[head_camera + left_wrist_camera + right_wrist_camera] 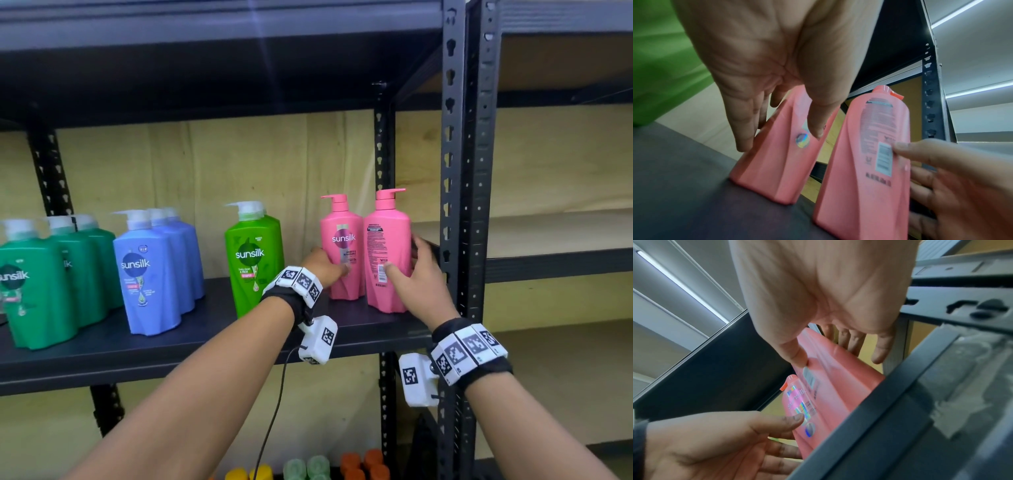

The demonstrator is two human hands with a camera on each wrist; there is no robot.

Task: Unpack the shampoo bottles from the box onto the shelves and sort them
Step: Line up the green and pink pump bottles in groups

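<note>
left hand (323, 265) is gripping front-facing pink bottle (342, 246), thumb on label | right hand (416, 274) is gripping back-facing pink bottle (388, 250) | both are standing upright, side by side, on dark shelf (205, 329) near right post (457, 205) | light green bottle (253, 257) is standing left of them

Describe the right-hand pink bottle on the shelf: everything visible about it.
The right pink bottle is glossy pink plastic with a pink pump top, spout pointing right. It stands upright on the dark shelf, back label and barcode facing out, beside the other pink bottle. The right hand grips it, thumb on the barcode, fingers around its right side.
</note>
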